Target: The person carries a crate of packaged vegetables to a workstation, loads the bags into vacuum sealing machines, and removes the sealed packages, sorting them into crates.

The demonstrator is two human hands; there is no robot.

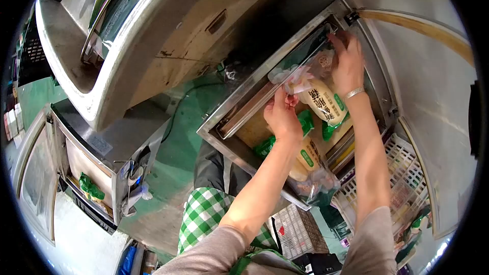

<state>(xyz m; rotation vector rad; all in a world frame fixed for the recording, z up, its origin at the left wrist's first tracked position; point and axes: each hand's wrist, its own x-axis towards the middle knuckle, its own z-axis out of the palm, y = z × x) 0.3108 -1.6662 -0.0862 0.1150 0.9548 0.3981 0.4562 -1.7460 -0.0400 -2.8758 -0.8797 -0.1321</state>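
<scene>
A clear printed bag of lotus root (325,104) lies across the far side of a shallow metal-framed chamber (246,114). My left hand (283,117) pinches the bag's open-looking left end between thumb and fingers. At the bag's upper edge, my right hand (348,66) has its fingers closed on the clear plastic near the frame; its fingertips are partly hidden. A second bag of lotus root (308,155), with green print, rests lower in the chamber, partly behind my left forearm. Along the chamber's left side runs a metal bar (249,109).
The chamber's transparent lid (428,86) stands raised at the right. Below it is a white plastic basket (402,173). A second machine (91,158) at the left holds a green-printed bag (90,187). A large metal housing (147,46) looms at upper left. A cable (181,97) crosses the green floor.
</scene>
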